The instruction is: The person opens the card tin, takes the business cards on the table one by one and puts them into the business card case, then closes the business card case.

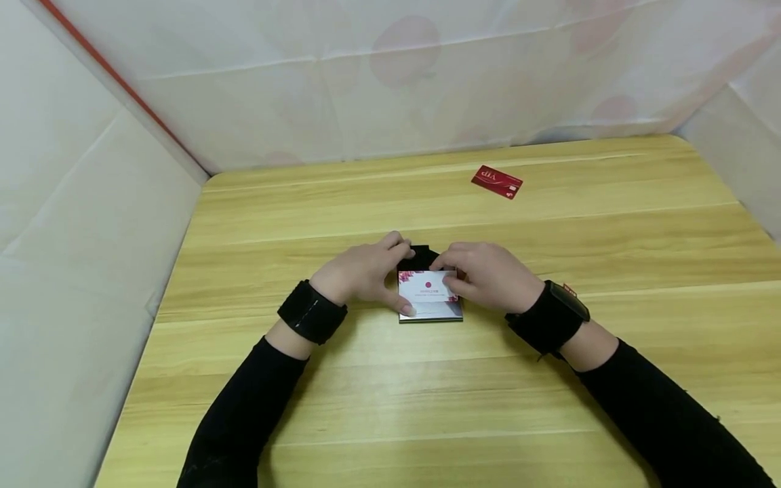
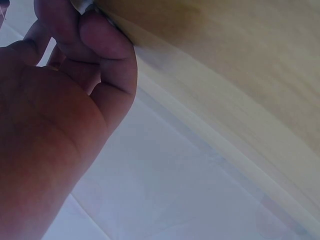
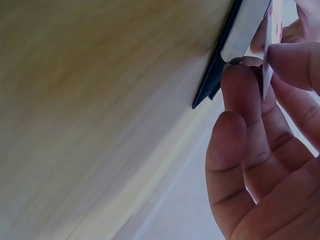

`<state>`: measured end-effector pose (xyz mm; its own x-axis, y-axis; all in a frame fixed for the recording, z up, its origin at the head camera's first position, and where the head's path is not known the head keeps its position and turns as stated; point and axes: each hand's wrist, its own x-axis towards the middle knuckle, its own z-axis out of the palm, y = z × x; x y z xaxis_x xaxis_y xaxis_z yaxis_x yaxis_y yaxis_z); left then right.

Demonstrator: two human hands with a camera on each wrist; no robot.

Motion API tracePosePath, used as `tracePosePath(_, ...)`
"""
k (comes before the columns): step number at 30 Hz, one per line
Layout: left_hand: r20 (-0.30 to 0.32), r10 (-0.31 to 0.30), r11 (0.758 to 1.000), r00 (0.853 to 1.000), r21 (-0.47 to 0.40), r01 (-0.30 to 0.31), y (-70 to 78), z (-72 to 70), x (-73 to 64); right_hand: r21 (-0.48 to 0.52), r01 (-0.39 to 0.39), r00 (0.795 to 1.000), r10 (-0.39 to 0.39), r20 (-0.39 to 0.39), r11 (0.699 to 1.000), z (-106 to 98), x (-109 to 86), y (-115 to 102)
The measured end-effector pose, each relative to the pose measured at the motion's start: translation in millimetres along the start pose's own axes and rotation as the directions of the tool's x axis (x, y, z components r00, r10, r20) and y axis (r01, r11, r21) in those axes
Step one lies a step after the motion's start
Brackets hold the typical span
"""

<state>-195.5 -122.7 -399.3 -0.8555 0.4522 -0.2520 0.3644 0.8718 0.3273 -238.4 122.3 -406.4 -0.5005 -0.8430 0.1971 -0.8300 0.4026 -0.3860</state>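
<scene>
A slim business card case [image 1: 442,313] with a silvery inside and a black flap [image 1: 421,257] lies open on the table. My left hand [image 1: 363,271] holds the case by its left side, thumb on the near left corner and fingers at the flap. Over the case is a white card [image 1: 424,283] with pink flowers. My right hand [image 1: 491,274] pinches this card by its right end between thumb and fingers. From the right wrist, the card [image 3: 268,60] appears edge-on, tilted away from the case [image 3: 245,30]. The left wrist view shows curled fingers [image 2: 107,37], with the case mostly hidden.
A red VIP card [image 1: 497,181] lies on the wooden table [image 1: 342,407] farther back, right of the case. Pale cloth walls [image 1: 342,95] stand behind the table and along its sides. Black bands [image 1: 312,312] wrap both wrists.
</scene>
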Motion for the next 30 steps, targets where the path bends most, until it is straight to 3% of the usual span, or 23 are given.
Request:
tracePosePath(15,-0.008,0.008,1.000,1.000,0.000,-0.008,2.0,1.1,-0.2,-0.025,-0.007,1.000,0.007,0.027,1.000,0.8,-2.5,0.2)
tracePosePath(30,-0.007,0.021,1.000,1.000,-0.006,-0.021,0.8,0.4,-2.2,-0.062,0.040,0.997,-0.036,0.073,0.997,1.1,-5.0,-8.2)
